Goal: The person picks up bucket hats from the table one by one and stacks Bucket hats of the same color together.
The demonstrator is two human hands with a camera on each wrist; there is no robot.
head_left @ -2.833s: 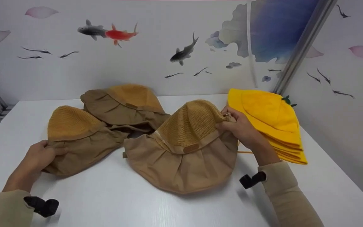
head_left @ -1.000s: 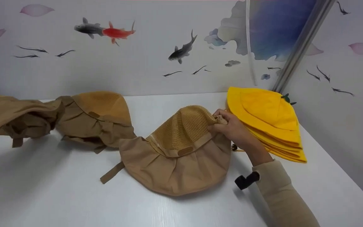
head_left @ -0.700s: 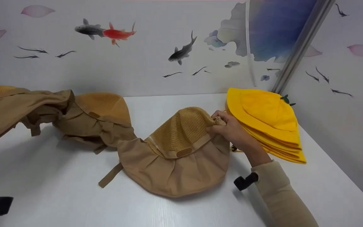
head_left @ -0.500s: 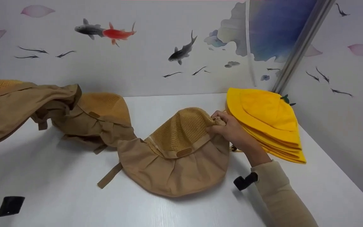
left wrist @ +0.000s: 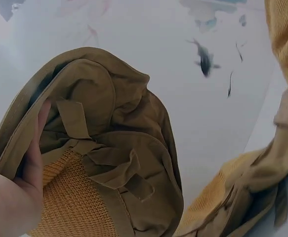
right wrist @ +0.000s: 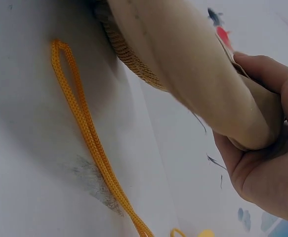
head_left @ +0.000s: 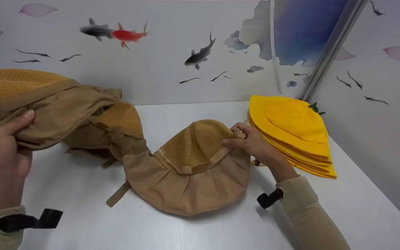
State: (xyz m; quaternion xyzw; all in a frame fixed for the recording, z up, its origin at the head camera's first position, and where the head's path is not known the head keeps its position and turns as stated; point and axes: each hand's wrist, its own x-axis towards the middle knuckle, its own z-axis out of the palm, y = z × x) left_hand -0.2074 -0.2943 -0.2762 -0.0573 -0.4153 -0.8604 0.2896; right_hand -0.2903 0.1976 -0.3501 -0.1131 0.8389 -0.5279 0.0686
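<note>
My left hand (head_left: 3,152) grips the brown cloth brim of a sun hat (head_left: 54,114) with a woven straw crown, held up at the left. In the left wrist view the underside of that hat (left wrist: 109,118) shows, with its cloth ties. My right hand (head_left: 255,144) pinches the gathered edge of a lighter tan sun hat (head_left: 193,187), which stands at the middle of the table. The right wrist view shows the right hand (right wrist: 272,163) curled round this brim. Between them a third brown sun hat (head_left: 123,119) rests on the table, partly covered by the raised one.
A stack of yellow bucket hats (head_left: 293,132) stands at the back right, close beside the right hand. An orange cord loop (right wrist: 87,128) lies on the white table (head_left: 200,232). Printed wall panels (head_left: 165,55) enclose the back and right.
The left hand lifted the left brown hat off the table, swung it out to the left, then brought it back rightward and higher. The right hand keeps its hold, shifting only slightly.
</note>
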